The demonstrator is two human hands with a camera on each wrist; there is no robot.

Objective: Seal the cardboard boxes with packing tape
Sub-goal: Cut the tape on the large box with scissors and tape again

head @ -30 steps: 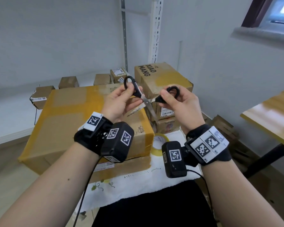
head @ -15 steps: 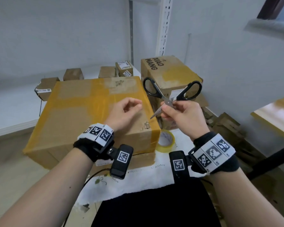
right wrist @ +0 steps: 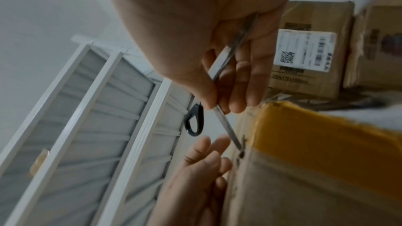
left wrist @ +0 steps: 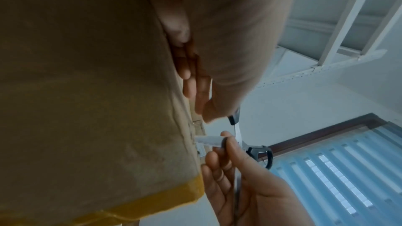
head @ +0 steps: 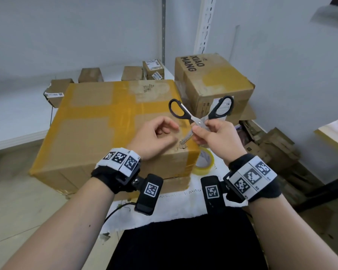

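Both forearms bare, no sleeves. Left wrist: black wrist strap (head: pixel 113 179) topped by a white band of three black-and-white square tags (head: pixel 119 159); black camera pod (head: pixel 149 193) with one tag, thin black cable (head: pixel 115 211) trailing below. Right wrist: same black strap, white three-tag band (head: pixel 252 175), black tagged pod (head: pixel 212 193). Black garment (head: pixel 183 244) over lap.

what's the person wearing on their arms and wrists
Both forearms are bare, with no sleeves. Each wrist carries a black strap topped by a white band printed with three black square-pattern markers; the right wrist's band matches. A black boxy camera unit bearing one more marker hangs from each strap on the inner side. A thin black cable trails from the left unit.
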